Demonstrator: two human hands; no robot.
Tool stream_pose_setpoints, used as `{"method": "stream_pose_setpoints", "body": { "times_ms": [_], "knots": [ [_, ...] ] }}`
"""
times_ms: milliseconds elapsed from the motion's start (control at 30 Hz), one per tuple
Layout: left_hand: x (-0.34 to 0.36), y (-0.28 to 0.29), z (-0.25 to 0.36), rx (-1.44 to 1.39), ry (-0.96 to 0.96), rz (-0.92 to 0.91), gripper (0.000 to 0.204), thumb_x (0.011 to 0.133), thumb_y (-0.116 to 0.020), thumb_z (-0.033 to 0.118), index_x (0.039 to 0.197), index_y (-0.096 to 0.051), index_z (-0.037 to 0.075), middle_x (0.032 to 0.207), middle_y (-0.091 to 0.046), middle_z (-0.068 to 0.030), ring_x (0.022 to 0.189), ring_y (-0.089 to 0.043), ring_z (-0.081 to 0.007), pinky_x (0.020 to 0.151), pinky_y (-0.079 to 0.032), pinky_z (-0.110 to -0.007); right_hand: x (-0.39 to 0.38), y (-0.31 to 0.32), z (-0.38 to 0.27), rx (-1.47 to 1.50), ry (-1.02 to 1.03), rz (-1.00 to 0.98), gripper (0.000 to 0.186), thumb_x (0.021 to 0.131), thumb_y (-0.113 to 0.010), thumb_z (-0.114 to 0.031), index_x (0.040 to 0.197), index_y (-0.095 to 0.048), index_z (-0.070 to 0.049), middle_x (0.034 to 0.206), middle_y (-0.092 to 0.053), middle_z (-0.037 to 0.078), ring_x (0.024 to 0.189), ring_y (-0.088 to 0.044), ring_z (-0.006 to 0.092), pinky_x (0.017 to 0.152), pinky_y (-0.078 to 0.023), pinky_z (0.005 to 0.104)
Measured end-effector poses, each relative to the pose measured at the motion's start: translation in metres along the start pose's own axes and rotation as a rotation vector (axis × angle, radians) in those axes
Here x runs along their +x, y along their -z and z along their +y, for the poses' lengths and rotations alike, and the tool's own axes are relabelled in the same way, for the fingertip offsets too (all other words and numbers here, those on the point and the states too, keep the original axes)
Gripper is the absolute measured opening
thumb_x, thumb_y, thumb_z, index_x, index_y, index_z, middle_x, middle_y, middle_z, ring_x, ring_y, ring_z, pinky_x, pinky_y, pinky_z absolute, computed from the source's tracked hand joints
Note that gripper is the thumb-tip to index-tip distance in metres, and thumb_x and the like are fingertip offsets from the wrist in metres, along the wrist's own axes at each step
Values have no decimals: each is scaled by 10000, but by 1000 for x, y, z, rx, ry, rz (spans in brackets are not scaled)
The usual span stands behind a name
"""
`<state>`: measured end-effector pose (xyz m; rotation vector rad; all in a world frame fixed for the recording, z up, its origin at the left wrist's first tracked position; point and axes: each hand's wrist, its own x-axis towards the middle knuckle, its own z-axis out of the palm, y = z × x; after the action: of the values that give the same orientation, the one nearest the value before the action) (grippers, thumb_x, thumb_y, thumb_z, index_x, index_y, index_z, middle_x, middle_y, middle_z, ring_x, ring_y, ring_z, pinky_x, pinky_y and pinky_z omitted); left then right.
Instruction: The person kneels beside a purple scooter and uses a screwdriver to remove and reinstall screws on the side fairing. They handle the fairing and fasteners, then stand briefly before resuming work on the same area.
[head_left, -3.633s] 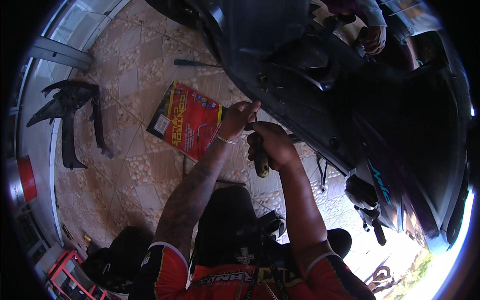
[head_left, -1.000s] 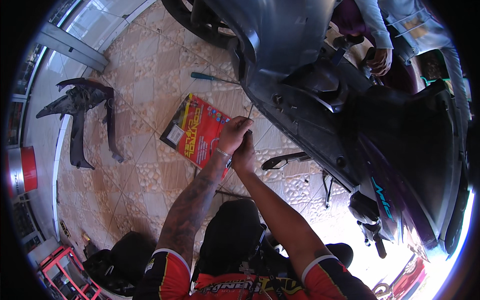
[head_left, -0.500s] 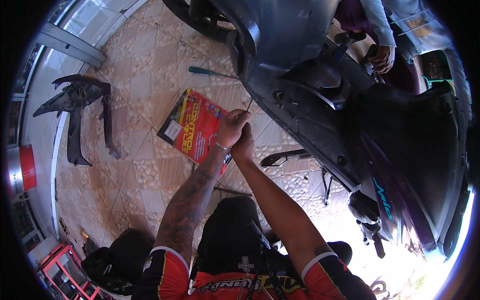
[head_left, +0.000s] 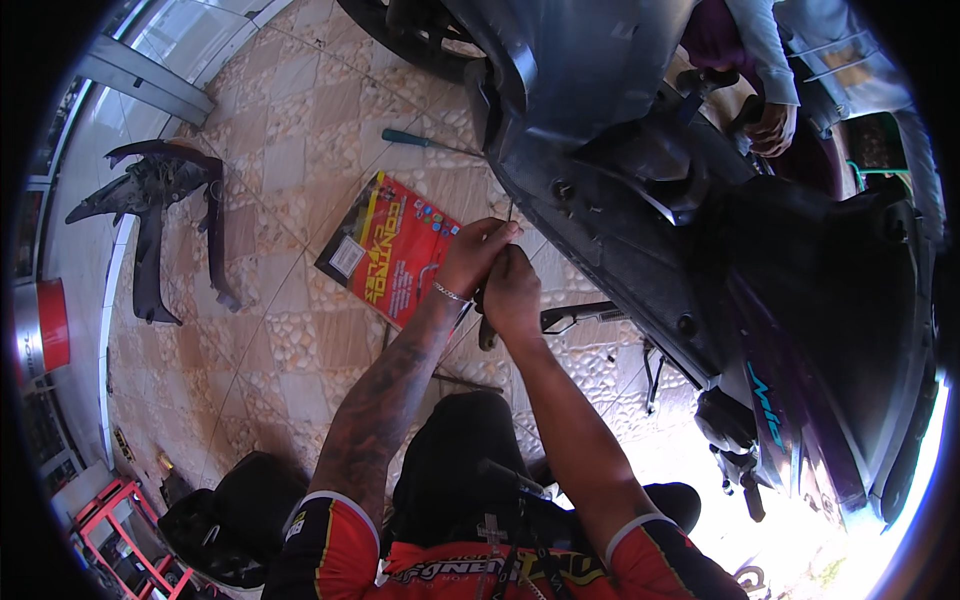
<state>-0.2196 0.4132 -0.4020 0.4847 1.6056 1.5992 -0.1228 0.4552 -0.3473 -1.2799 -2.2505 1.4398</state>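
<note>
My left hand is closed on a thin dark cable or rod rising toward the scooter's dark body. Just below and right of it, my right hand is wrapped round a dark-handled tool, mostly hidden under the fingers; its exact kind is unclear. Behind both hands, a red and yellow flat package lies on the tiled floor. A teal-handled screwdriver lies farther forward, beside the scooter.
A detached dark fairing lies at left near a step. A co-worker's hand hangs over the scooter at upper right. A black object and a red rack sit at lower left; bright light enters at lower right.
My hands have shifted right since half a second ago, the right one turning so more of the tool's handle shows. Compared with the oldest view, both hands sit a little lower on the scooter's side.
</note>
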Motion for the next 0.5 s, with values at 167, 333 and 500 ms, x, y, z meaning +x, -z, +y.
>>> {"method": "stream_pose_setpoints", "body": {
  "times_ms": [167, 333, 500],
  "knots": [
    [0, -9, 6, -270, 132, -12, 359, 982, -626, 330, 1078, -660, -15, 927, -686, -52, 834, -629, -105, 758, -491, -247, 24, 33, -16, -374, 50, -445, 240, 933, -471, -102, 969, -619, 83, 868, -667, 286, 797, -701, 356, 739, -555, 446],
    [5, -20, 0, -541, 76, 45, 252, 957, -643, 230, 1072, -651, 6, 930, -678, -50, 843, -632, -100, 737, -510, -257, 35, 42, -50, -809, 317, -294, 205, 797, -639, -57, 915, -692, 103, 1010, -698, 252, 944, -713, 325, 771, -581, 387],
    [10, -19, -6, -543, -18, 34, 194, 861, -679, 106, 1025, -632, 12, 896, -673, -65, 721, -651, -136, 599, -528, -272, 59, 67, -92, -899, 156, -627, 206, 822, -565, 39, 969, -708, 60, 771, -713, 197, 633, -721, 279, 601, -585, 376]
  ]
}}
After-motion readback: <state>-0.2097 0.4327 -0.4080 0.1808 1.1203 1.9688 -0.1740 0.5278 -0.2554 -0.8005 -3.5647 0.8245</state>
